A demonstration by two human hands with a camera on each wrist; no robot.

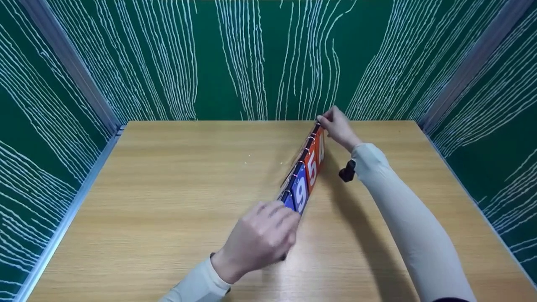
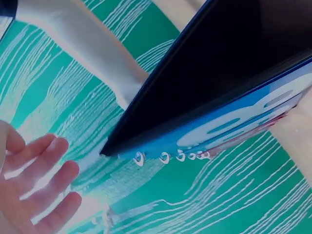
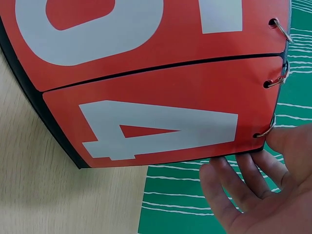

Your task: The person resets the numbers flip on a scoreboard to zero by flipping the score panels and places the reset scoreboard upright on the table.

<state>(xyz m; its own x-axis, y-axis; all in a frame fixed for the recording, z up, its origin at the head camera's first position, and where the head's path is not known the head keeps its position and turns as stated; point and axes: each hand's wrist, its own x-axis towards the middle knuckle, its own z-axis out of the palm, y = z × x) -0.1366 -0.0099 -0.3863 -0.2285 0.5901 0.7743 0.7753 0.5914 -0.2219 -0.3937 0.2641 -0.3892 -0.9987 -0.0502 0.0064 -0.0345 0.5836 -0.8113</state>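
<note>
A flip scoreboard (image 1: 301, 193) stands on edge on the table, running away from me, with blue and red number cards hung from metal rings along its top. My right hand (image 1: 339, 129) pinches its far top corner. In the right wrist view the thumb lies by the last ring and the fingers reach behind the red card (image 3: 165, 129) marked 4. My left hand (image 1: 262, 237) is at the near end and hides part of it in the head view. The left wrist view shows that hand's fingers (image 2: 53, 183) loosely spread, apart from the board's dark end (image 2: 195, 83).
The wooden table (image 1: 180, 184) ends at a green back wall (image 1: 214, 63) with white wavy lines. Similar green panels rise at both sides beside metal frame posts (image 1: 79, 63). A few small white specks (image 1: 249, 156) lie left of the scoreboard.
</note>
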